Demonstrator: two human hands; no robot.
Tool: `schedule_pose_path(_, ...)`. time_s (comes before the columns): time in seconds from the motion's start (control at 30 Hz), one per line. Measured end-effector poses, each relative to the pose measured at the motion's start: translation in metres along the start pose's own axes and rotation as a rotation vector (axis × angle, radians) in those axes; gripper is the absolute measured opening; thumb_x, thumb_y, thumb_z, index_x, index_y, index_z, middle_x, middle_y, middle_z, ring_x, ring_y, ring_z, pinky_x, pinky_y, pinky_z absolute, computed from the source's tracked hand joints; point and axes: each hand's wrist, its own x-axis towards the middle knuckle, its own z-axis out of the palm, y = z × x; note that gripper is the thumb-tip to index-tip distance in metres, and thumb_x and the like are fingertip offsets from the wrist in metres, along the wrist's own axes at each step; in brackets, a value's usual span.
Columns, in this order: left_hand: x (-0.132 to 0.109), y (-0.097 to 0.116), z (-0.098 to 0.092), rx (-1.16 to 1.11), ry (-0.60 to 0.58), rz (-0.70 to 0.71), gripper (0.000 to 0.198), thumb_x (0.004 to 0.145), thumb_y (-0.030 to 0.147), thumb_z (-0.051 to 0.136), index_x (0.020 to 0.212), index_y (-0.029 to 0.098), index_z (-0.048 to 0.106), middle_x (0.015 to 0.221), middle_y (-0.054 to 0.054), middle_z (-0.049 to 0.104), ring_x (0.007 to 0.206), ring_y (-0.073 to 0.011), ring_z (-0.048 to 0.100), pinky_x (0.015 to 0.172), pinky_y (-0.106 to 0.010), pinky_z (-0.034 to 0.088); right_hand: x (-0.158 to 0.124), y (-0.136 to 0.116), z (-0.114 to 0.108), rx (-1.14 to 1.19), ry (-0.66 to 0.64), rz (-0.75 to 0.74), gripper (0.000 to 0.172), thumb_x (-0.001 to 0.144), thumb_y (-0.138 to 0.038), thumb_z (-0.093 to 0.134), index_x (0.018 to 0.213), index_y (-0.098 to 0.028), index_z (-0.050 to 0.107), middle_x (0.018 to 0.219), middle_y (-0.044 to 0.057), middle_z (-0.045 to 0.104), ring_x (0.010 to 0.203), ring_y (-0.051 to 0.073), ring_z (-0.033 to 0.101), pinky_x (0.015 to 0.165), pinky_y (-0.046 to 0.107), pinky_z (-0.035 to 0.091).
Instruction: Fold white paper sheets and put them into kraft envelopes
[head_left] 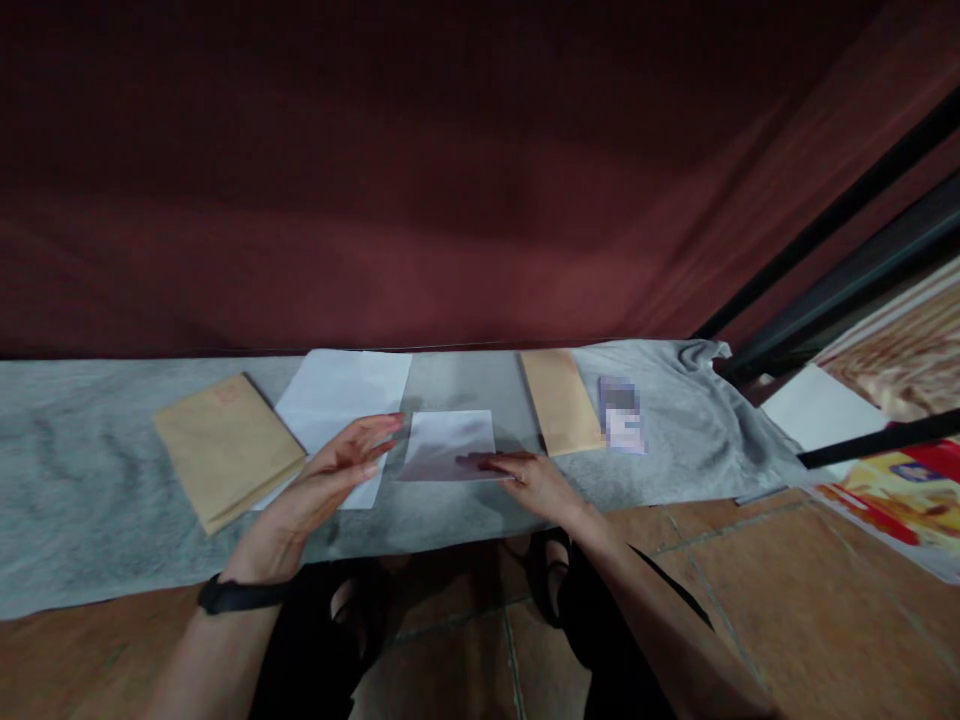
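A small white sheet of paper (450, 440), perhaps folded, lies before me on the grey cloth. My right hand (536, 485) pinches its near right corner between thumb and fingers, and the near edge looks slightly raised. To the left, my left hand (341, 470) hovers with fingers stretched and thumb apart, holding nothing. Under and behind that hand are larger white sheets (341, 395) with a crease. A brown envelope (225, 450) lies at an angle farther left, overlapping the white paper. Right of the small sheet is a narrower brown envelope (562, 400).
Beside the narrower envelope lies a blurred, pixelated card-like item (622, 415). The grey cloth (90, 480) covers a long low surface against a dark red curtain (450, 200). Black bars (862, 200) and a colourful printed package (900, 500) stand at right. My feet rest on floor tiles.
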Motion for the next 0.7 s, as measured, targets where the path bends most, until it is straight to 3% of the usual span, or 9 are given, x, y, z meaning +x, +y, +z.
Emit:
schedule_pose_path(0.1,-0.004,0.0,0.002,0.27,-0.272,-0.129,0.066,0.056,0.049,0.085,0.117,0.028,0.072,0.123,-0.011,0.071,0.115,-0.0317,0.066,0.089,-0.042,0.056,0.002,0.001,-0.001,0.158,-0.114,0.005,0.036,0.1,-0.024,0.05,0.131,-0.036,0.066,0.125,-0.004,0.073,0.111,0.019,0.071,0.093,0.031,0.057)
schedule_pose_path(0.17,-0.001,-0.008,0.01,0.297,-0.332,-0.199,0.068,0.055,0.046,0.086,0.119,0.027,0.071,0.116,-0.009,0.074,0.104,-0.0304,0.07,0.082,-0.039,0.058,0.005,0.005,0.003,0.165,-0.071,0.075,0.032,0.102,-0.031,0.049,0.126,-0.031,0.069,0.117,0.0,0.076,0.106,0.021,0.072,0.09,0.031,0.057)
schedule_pose_path(0.23,0.007,-0.022,0.019,0.234,-0.258,-0.205,0.06,0.06,0.045,0.084,0.114,0.023,0.073,0.109,-0.009,0.076,0.093,-0.0286,0.071,0.077,-0.036,0.057,0.01,0.011,0.011,0.144,-0.011,0.141,0.03,0.102,-0.035,0.05,0.119,-0.025,0.072,0.105,0.004,0.079,0.096,0.023,0.074,0.083,0.03,0.057)
schedule_pose_path(0.3,0.018,-0.04,0.028,0.186,-0.163,-0.184,0.044,0.06,0.045,0.084,0.094,0.019,0.077,0.097,-0.008,0.077,0.088,-0.0278,0.071,0.077,-0.034,0.056,0.017,0.016,0.02,0.134,0.043,0.195,0.028,0.101,-0.036,0.052,0.115,-0.022,0.072,0.096,0.004,0.079,0.086,0.022,0.075,0.076,0.028,0.057)
schedule_pose_path(0.4,0.033,-0.062,0.038,0.155,-0.074,-0.201,0.036,0.063,0.045,0.079,0.086,0.017,0.074,0.091,-0.008,0.077,0.084,-0.0263,0.07,0.077,-0.035,0.055,0.027,0.021,0.033,0.13,0.122,0.245,0.027,0.1,-0.033,0.053,0.121,-0.024,0.067,0.097,0.002,0.079,0.083,0.02,0.075,0.073,0.027,0.056)
schedule_pose_path(0.53,0.04,-0.073,0.045,0.202,0.06,-0.13,0.041,0.068,0.038,0.074,0.104,0.018,0.069,0.097,-0.006,0.077,0.088,-0.0247,0.071,0.078,-0.035,0.055,0.034,0.021,0.043,0.021,0.194,0.319,0.04,0.099,-0.031,0.052,0.139,-0.023,0.054,0.097,0.004,0.078,0.083,0.022,0.075,0.072,0.03,0.057)
schedule_pose_path(0.7,0.034,-0.07,0.059,0.751,0.195,-0.08,0.062,0.083,0.03,0.064,0.143,0.02,0.05,0.088,-0.003,0.075,0.078,-0.0236,0.071,0.074,-0.033,0.053,0.036,0.017,0.05,-0.142,0.206,0.35,0.055,0.099,-0.031,0.049,0.152,-0.017,0.038,0.096,0.008,0.077,0.08,0.026,0.075,0.073,0.035,0.056)
